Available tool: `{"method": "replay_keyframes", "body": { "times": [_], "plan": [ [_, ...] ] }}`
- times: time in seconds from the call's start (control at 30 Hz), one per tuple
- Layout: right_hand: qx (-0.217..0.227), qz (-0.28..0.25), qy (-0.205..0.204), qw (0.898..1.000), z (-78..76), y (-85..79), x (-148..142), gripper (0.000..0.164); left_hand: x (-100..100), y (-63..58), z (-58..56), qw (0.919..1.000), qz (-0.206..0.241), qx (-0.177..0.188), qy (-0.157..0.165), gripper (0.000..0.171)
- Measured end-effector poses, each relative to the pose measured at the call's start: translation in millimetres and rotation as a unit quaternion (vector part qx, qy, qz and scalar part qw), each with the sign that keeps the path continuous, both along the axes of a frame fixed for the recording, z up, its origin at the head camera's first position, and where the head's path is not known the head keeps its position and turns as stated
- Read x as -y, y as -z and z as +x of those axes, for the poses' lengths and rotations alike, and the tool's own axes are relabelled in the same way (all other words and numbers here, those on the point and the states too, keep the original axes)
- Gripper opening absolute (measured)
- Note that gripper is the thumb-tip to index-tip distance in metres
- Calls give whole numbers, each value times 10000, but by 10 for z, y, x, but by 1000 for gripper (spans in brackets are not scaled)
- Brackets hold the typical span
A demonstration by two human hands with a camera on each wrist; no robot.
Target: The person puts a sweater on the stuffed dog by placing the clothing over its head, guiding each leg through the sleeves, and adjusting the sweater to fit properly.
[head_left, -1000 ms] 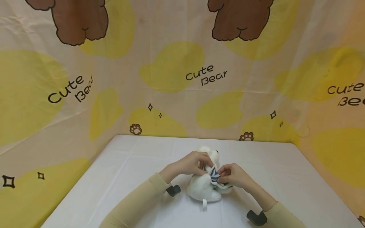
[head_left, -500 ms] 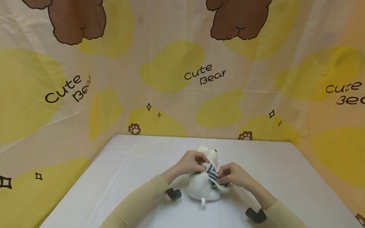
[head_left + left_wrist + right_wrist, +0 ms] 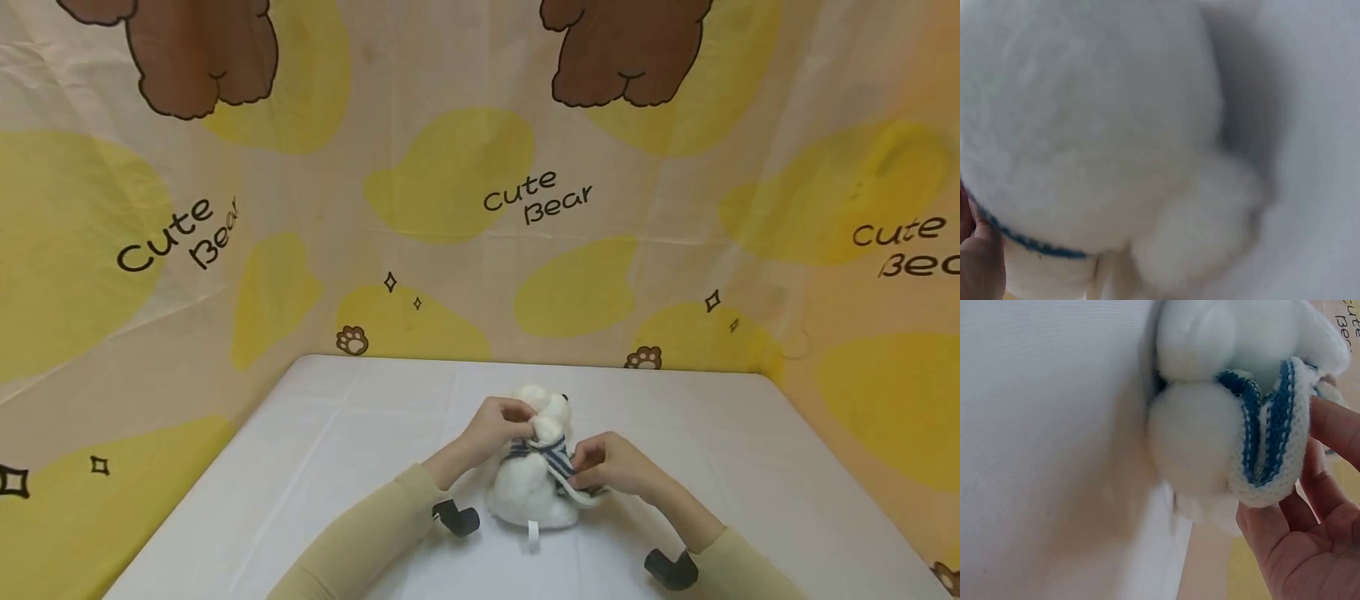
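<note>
A white plush toy (image 3: 528,496) sits upright, its back towards me and its dark nose pointing right. Around its upper body lies a blue-and-white striped knitted garment (image 3: 557,457) with a white border. My left hand (image 3: 491,429) has its fingers bent at the toy's neck, pinching the garment's upper edge. In the left wrist view, the left thumb and fingers (image 3: 985,256) meet at the blue knit edge (image 3: 1041,248). My right hand (image 3: 618,462) pinches the garment's right side. Its white border (image 3: 1266,495) is folded into a loop between thumb and fingers in the right wrist view.
A white table (image 3: 360,450) bears the toy. Behind it and at both sides hangs a yellow patterned cloth (image 3: 442,192). A white tag (image 3: 533,535) sticks out from the toy's base. Black wrist-worn pieces (image 3: 459,518) hang below both forearms.
My left hand has shifted slightly left along the neckline. More stripes and a white furry bulge now show beside its fingers. The right hand stays nearly in place, holding the garment.
</note>
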State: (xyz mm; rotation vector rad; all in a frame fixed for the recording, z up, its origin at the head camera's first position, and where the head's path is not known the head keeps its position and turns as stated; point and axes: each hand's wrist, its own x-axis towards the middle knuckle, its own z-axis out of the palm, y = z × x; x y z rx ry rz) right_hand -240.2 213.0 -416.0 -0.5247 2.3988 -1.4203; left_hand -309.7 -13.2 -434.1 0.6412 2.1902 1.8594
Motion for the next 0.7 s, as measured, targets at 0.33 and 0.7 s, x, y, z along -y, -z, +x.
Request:
{"method": "replay_keyframes", "body": {
  "times": [0.33,0.7],
  "plan": [
    [-916,352,372,9945,37,33,15,22,34,-134,115,9996,34,-281,-1,14],
    [-1412,723,-128,9873,177,-12,-306,25,303,-274,184,9821,-1261,-1048,926,10]
  ]
}}
